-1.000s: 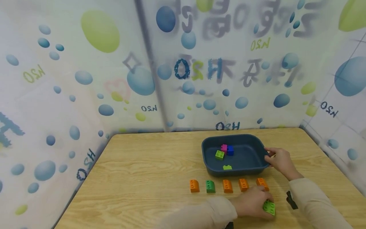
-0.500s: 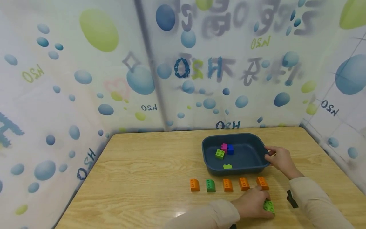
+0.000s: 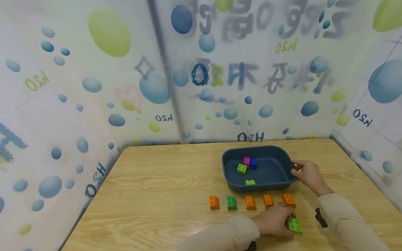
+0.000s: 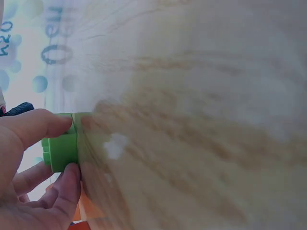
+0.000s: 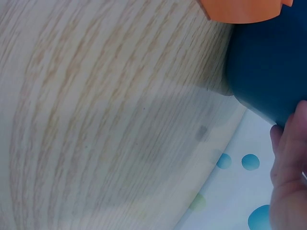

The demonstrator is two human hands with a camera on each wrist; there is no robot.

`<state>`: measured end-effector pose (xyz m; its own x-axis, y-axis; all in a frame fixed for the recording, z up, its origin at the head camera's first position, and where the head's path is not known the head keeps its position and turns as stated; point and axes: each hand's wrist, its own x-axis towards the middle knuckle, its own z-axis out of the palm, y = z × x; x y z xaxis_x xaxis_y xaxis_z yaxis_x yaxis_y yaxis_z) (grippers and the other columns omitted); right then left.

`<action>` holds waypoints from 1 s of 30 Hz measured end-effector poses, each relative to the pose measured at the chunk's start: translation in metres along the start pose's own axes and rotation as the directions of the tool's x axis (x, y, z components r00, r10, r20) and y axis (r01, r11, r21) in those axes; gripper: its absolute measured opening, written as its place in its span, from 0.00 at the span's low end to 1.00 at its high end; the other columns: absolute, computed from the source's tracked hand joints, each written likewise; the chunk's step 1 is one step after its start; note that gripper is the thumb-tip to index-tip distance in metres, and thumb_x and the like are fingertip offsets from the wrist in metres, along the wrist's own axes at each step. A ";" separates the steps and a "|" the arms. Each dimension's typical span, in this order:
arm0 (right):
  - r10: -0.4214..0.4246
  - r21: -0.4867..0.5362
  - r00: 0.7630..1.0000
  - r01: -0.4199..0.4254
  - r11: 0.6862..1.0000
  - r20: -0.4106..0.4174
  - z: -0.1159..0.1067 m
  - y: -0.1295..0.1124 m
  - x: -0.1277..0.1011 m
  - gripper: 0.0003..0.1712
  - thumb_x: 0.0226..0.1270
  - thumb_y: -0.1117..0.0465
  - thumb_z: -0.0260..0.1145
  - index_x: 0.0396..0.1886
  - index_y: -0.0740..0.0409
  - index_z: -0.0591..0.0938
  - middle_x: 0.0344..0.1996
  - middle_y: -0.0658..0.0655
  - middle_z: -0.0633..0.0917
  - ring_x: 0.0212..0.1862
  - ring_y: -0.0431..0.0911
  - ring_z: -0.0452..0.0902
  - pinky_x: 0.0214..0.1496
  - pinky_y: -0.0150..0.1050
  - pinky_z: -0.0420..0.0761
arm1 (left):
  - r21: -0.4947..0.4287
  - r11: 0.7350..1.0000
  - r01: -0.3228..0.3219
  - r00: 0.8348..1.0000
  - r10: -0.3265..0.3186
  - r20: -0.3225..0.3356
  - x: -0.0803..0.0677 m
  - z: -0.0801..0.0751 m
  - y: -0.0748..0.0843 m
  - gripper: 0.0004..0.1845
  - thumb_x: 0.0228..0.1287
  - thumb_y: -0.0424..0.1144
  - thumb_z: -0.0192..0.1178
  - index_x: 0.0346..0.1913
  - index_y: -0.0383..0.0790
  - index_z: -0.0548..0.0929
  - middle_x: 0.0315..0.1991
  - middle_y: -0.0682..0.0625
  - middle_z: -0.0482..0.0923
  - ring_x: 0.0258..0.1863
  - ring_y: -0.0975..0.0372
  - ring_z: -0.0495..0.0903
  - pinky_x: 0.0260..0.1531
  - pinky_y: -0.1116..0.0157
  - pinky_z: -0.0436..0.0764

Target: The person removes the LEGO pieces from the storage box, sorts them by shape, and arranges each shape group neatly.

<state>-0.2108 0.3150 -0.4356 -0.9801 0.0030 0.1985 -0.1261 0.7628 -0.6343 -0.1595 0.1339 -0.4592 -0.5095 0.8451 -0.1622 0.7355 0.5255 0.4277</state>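
A light green toy brick [image 3: 294, 225] with studs on top lies on the table at the near right. My left hand [image 3: 274, 219] is at its left side; in the left wrist view the thumb and a fingertip pinch the same green brick [image 4: 63, 149] from two opposite sides. Farther back, my right hand [image 3: 309, 177] grips the right end of a dark blue plastic tray [image 3: 267, 188]. In the right wrist view, fingers [image 5: 290, 148] lie against the tray's outer wall [image 5: 264, 67]. The right thumb's contact is partly hidden there.
In front of the tray runs a row of curved-top bricks: an orange brick [image 3: 214, 202] at the left, a dark green brick [image 3: 231, 203], then more orange bricks [image 3: 250, 202]. Inside the tray sit a pink brick [image 3: 246, 161], a blue brick [image 3: 253, 164] and light green bricks [image 3: 242, 168].
My left hand has drawn slightly left, and more of the light green brick's top shows. The right hand and the tray have stayed in place.
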 end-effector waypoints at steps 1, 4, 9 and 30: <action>0.000 -0.002 1.000 0.000 1.000 0.001 0.000 0.000 0.000 0.23 0.54 0.70 0.56 0.51 0.77 0.70 0.24 0.62 0.79 0.15 0.47 0.75 0.15 0.34 0.72 | -0.007 1.000 0.003 1.000 -0.003 -0.001 0.000 0.000 0.000 0.22 0.47 0.47 0.67 0.47 0.50 0.76 0.39 0.63 0.72 0.35 0.76 0.67 0.30 0.83 0.64; 0.003 0.000 1.000 -0.003 1.000 0.004 0.000 0.000 0.001 0.23 0.54 0.71 0.56 0.51 0.77 0.71 0.24 0.62 0.80 0.15 0.47 0.75 0.15 0.34 0.72 | -0.016 1.000 0.009 1.000 -0.009 -0.015 0.000 0.000 0.000 0.20 0.48 0.46 0.66 0.47 0.50 0.77 0.38 0.64 0.72 0.34 0.76 0.67 0.30 0.83 0.64; 0.007 -0.005 1.000 -0.007 1.000 0.009 -0.001 0.001 0.002 0.23 0.55 0.70 0.56 0.52 0.77 0.70 0.24 0.62 0.80 0.16 0.47 0.75 0.15 0.34 0.72 | -0.011 1.000 0.019 0.999 -0.019 -0.048 0.002 0.001 0.001 0.20 0.48 0.47 0.66 0.46 0.49 0.77 0.38 0.64 0.73 0.33 0.77 0.67 0.29 0.83 0.64; 0.020 -0.004 1.000 -0.020 1.000 0.011 0.000 -0.002 0.001 0.23 0.54 0.70 0.57 0.52 0.77 0.71 0.25 0.64 0.80 0.16 0.47 0.75 0.16 0.35 0.72 | 0.024 0.999 0.044 0.997 -0.042 -0.069 0.012 0.006 0.007 0.20 0.48 0.49 0.66 0.45 0.50 0.77 0.35 0.65 0.74 0.31 0.77 0.66 0.29 0.83 0.63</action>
<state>-0.2112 0.3140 -0.4341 -0.9841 0.0113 0.1773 -0.1056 0.7652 -0.6351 -0.1578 0.1483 -0.4641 -0.5695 0.8134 -0.1188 0.7229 0.5643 0.3988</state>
